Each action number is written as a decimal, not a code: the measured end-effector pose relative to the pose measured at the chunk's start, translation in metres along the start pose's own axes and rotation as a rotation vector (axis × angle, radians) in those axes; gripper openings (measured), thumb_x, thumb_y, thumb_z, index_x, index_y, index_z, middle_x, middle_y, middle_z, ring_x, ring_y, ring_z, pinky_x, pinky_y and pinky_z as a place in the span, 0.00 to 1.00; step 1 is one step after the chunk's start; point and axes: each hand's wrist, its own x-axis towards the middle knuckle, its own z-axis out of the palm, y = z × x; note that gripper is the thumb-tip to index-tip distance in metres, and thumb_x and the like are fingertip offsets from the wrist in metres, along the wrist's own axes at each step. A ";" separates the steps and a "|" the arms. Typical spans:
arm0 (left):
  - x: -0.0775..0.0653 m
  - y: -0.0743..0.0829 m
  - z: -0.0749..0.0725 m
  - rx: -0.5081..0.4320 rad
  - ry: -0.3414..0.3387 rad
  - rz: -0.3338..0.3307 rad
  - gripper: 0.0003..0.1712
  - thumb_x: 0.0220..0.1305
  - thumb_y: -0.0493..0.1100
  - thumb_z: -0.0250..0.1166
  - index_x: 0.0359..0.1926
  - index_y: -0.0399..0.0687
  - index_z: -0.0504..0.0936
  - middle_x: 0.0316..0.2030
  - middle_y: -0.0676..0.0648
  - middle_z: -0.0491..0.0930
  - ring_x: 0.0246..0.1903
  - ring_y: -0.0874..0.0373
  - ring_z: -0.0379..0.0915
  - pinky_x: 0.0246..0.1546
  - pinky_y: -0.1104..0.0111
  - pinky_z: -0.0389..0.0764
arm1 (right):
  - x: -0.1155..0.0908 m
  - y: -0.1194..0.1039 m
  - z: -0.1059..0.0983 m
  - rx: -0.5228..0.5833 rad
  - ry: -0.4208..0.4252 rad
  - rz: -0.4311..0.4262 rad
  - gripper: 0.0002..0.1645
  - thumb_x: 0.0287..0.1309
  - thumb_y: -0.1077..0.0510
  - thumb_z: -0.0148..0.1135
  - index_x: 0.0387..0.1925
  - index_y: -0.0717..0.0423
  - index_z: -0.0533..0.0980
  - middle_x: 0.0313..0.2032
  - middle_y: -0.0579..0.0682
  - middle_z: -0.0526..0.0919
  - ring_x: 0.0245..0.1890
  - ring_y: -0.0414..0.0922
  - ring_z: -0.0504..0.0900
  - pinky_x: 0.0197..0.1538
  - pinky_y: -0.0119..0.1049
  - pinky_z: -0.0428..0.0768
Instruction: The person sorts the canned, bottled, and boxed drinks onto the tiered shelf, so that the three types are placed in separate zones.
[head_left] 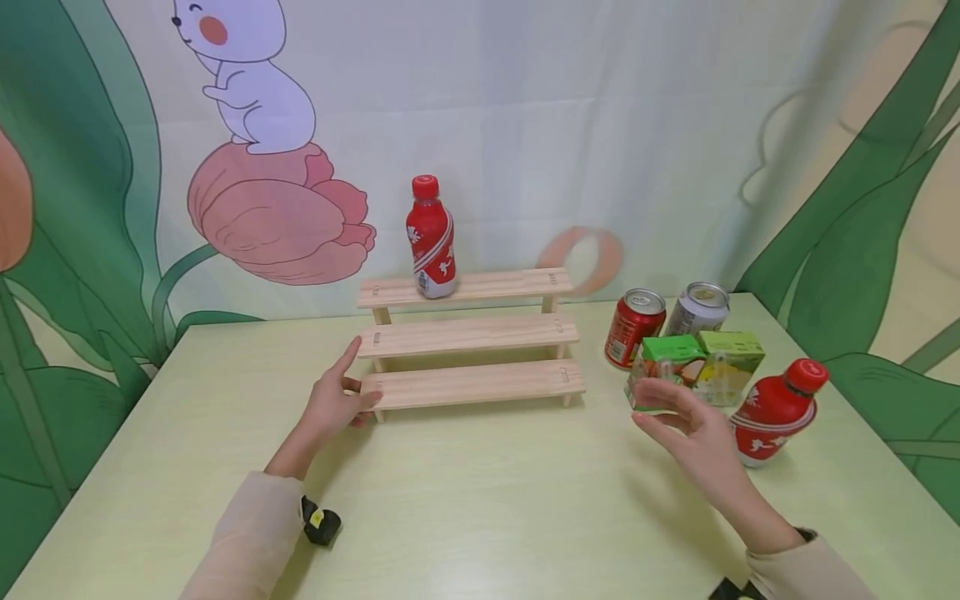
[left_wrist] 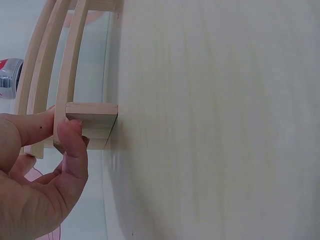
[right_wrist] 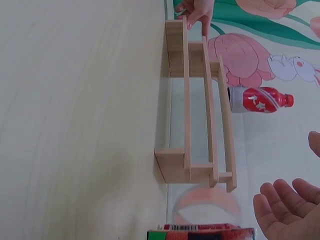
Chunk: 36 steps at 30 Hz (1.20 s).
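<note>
A three-step wooden display shelf (head_left: 472, 335) stands at the back of the table. My left hand (head_left: 335, 398) grips the left end of its lowest board, thumb on top and fingers below, with the index finger reaching to the middle board. In the left wrist view, that hand (left_wrist: 45, 170) pinches the board end (left_wrist: 62, 120). One red bottle (head_left: 431, 242) stands upright on the top step, left of centre. Holding nothing, my right hand (head_left: 693, 429) hovers with loosely bent fingers in front of the green juice boxes (head_left: 727, 367), left of a second red bottle (head_left: 772, 417).
Behind the juice boxes stand a red can (head_left: 635, 329) and a silver can (head_left: 699, 310), at the table's right rear. A printed curtain (head_left: 525, 150) hangs along the back edge of the pale wooden table (head_left: 480, 500).
</note>
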 end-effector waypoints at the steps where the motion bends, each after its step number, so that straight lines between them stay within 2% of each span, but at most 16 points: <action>1: 0.000 0.000 0.000 0.000 0.000 0.001 0.52 0.56 0.31 0.63 0.71 0.61 0.42 0.35 0.36 0.69 0.21 0.54 0.76 0.19 0.63 0.80 | -0.001 0.001 -0.002 -0.001 0.011 -0.001 0.24 0.55 0.59 0.62 0.53 0.65 0.71 0.47 0.55 0.78 0.43 0.32 0.76 0.43 0.20 0.74; 4: 0.000 0.000 0.000 -0.004 0.001 0.002 0.52 0.56 0.31 0.63 0.71 0.61 0.42 0.34 0.36 0.69 0.21 0.54 0.76 0.19 0.62 0.80 | -0.004 0.005 -0.008 -0.010 0.051 0.002 0.24 0.55 0.59 0.63 0.53 0.65 0.71 0.44 0.43 0.79 0.42 0.30 0.76 0.42 0.20 0.74; 7: -0.001 0.000 0.000 -0.007 0.001 0.003 0.52 0.56 0.31 0.63 0.71 0.61 0.42 0.34 0.37 0.69 0.21 0.54 0.76 0.19 0.62 0.80 | -0.006 0.008 -0.015 -0.015 0.097 0.009 0.25 0.54 0.60 0.63 0.53 0.66 0.71 0.42 0.37 0.78 0.42 0.30 0.76 0.42 0.19 0.74; 15: -0.001 -0.001 -0.001 -0.013 -0.008 0.010 0.52 0.56 0.31 0.63 0.71 0.61 0.41 0.33 0.37 0.68 0.21 0.53 0.76 0.19 0.61 0.80 | -0.014 0.017 -0.028 -0.035 0.194 0.052 0.27 0.53 0.60 0.64 0.54 0.66 0.70 0.42 0.36 0.78 0.40 0.28 0.76 0.40 0.18 0.74; 21: 0.000 -0.003 0.000 -0.017 -0.010 0.010 0.52 0.56 0.31 0.63 0.71 0.61 0.41 0.33 0.38 0.67 0.21 0.53 0.77 0.19 0.61 0.80 | -0.018 0.034 -0.040 -0.027 0.273 0.122 0.26 0.53 0.57 0.64 0.54 0.61 0.72 0.45 0.48 0.79 0.39 0.29 0.76 0.39 0.16 0.74; 24: 0.000 -0.003 0.000 -0.017 -0.009 0.011 0.52 0.56 0.31 0.63 0.71 0.60 0.41 0.33 0.38 0.68 0.21 0.52 0.77 0.19 0.61 0.80 | -0.019 0.042 -0.046 -0.011 0.310 0.148 0.26 0.53 0.57 0.64 0.54 0.61 0.72 0.45 0.50 0.79 0.39 0.30 0.77 0.38 0.16 0.74; 31: -0.001 -0.003 0.000 -0.027 -0.003 0.027 0.52 0.55 0.31 0.64 0.71 0.62 0.43 0.31 0.39 0.68 0.20 0.53 0.77 0.18 0.62 0.80 | -0.024 0.047 -0.058 -0.013 0.393 0.196 0.24 0.52 0.57 0.65 0.51 0.59 0.74 0.42 0.41 0.81 0.38 0.30 0.78 0.38 0.17 0.74; 36: -0.001 -0.001 0.000 -0.015 -0.010 0.018 0.52 0.55 0.31 0.64 0.71 0.61 0.42 0.32 0.38 0.68 0.21 0.53 0.77 0.18 0.62 0.80 | -0.029 0.038 -0.065 0.046 0.521 0.258 0.21 0.51 0.62 0.65 0.49 0.59 0.76 0.38 0.36 0.81 0.37 0.30 0.78 0.37 0.15 0.74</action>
